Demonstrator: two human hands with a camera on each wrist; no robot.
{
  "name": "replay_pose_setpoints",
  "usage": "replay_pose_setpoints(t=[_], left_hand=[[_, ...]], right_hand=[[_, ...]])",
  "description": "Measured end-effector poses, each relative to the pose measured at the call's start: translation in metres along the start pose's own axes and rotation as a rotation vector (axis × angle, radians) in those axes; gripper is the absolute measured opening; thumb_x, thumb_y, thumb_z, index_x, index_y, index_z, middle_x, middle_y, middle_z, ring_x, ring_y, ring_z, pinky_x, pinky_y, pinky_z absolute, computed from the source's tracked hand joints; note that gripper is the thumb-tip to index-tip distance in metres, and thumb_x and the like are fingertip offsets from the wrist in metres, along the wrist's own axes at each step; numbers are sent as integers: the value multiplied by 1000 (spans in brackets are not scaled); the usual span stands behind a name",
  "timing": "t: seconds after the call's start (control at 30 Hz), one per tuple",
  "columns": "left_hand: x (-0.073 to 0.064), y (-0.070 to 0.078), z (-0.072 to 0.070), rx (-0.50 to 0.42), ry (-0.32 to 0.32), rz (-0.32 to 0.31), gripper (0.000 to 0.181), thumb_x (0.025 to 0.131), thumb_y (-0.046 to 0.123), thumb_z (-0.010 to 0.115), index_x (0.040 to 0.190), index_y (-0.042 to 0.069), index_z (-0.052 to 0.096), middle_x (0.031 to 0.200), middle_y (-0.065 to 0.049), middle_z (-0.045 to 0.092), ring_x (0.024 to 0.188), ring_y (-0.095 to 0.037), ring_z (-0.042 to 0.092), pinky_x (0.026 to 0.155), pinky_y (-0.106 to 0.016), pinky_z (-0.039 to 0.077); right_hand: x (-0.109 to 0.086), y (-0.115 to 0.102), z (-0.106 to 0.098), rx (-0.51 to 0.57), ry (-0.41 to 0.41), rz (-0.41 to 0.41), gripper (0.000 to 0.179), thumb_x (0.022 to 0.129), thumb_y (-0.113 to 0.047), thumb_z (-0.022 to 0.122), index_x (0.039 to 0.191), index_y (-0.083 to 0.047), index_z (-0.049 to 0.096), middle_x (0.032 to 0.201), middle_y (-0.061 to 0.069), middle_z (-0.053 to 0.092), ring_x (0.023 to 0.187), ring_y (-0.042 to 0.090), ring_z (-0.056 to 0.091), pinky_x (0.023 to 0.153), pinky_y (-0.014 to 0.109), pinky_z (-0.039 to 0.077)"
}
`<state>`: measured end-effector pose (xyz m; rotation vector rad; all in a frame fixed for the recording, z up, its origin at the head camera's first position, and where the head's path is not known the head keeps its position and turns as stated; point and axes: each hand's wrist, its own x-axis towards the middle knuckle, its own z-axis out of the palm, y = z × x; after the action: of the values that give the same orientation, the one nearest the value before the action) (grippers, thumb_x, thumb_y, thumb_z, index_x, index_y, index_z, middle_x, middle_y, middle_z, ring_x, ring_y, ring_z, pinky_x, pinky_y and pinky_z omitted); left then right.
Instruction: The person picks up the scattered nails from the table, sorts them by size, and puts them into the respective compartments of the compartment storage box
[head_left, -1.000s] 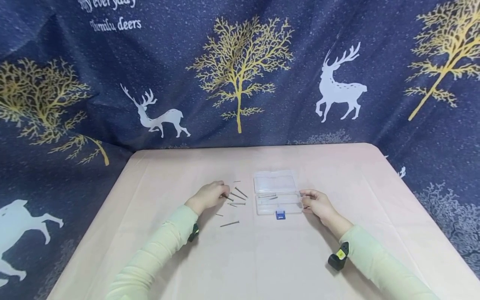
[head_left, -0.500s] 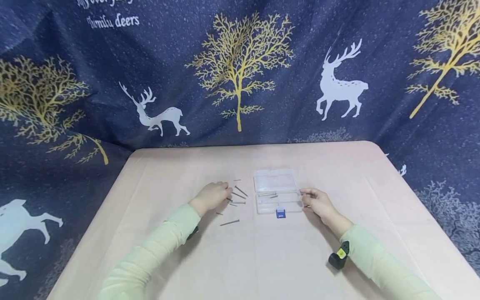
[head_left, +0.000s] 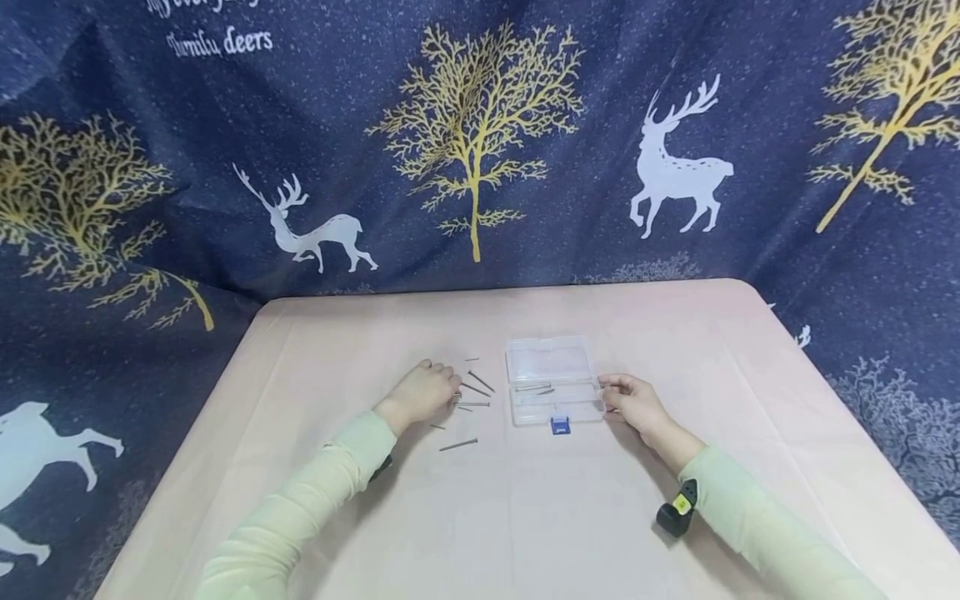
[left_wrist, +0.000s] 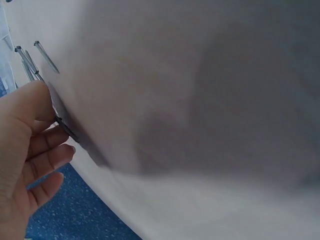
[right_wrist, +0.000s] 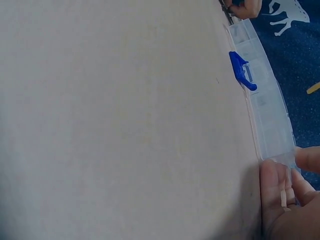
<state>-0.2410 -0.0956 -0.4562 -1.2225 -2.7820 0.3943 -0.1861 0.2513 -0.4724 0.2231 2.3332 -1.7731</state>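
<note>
My left hand (head_left: 422, 392) is low over the table, just left of some loose nails. In the left wrist view, a dark nail (left_wrist: 67, 131) is pinched at its fingertips; the head view hides most of it. A clear plastic box (head_left: 525, 414) lies with its lid (head_left: 550, 360) folded back and a blue latch (head_left: 560, 425) at its front. Several nails (head_left: 534, 387) rest in its rear compartment. My right hand (head_left: 633, 404) holds the box's right end, with the thumb (right_wrist: 308, 159) and fingers (right_wrist: 274, 176) on it in the right wrist view.
Between the left hand and the box lie several nails, one long nail (head_left: 481, 382) slanting among them. Nearer the front are a short nail (head_left: 437, 427) and another long nail (head_left: 458, 445). A dark blue patterned cloth (head_left: 315, 125) hangs behind the table (head_left: 517, 517).
The left hand has shifted slightly and turned, so the nail at its fingertips is now mostly hidden in the head view. The right hand and box stay put; the head view has tilted slightly.
</note>
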Motion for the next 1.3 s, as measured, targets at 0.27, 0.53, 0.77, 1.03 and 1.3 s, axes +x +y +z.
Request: replay_pose_setpoints(t=[0.27, 0.53, 0.77, 1.03, 1.3], left_hand=[[-3, -4, -2, -21, 104, 58, 17, 92, 27, 61, 96, 11, 63, 87, -3, 68, 83, -20, 65, 82, -36, 54], [-6, -5, -9, 61, 150, 108, 17, 88, 16, 64, 105, 12, 63, 97, -4, 67, 93, -21, 63, 87, -36, 53], [-10, -4, -13, 100, 224, 92, 20, 85, 11, 65, 105, 11, 63, 102, -4, 66, 96, -21, 61, 88, -36, 52], [-11, 2, -15, -15, 257, 2, 25, 85, 12, 67, 109, 7, 62, 108, -7, 63, 101, -22, 59, 91, -34, 52], [-5, 19, -18, -322, 346, -112, 25, 81, 11, 73, 104, 5, 65, 96, -6, 64, 91, -22, 61, 81, -32, 55]], right_hand=[[-1, -3, 1, 9, -4, 4, 43, 93, -3, 48, 132, 13, 41, 99, 6, 55, 75, 7, 53, 68, 19, 56], [-2, -2, 1, 1, 0, 4, 42, 94, -3, 48, 132, 13, 41, 99, 6, 54, 75, 7, 53, 68, 18, 56], [-2, -1, 1, 5, 8, -2, 42, 94, -3, 48, 132, 13, 41, 100, 8, 54, 75, 7, 53, 67, 18, 55], [1, 2, 2, 5, 21, 5, 41, 93, -2, 48, 131, 12, 43, 99, 6, 54, 74, 6, 53, 67, 17, 55], [0, 3, 1, 17, 23, -2, 41, 92, -2, 47, 130, 12, 43, 97, 5, 53, 73, 6, 53, 67, 17, 55]])
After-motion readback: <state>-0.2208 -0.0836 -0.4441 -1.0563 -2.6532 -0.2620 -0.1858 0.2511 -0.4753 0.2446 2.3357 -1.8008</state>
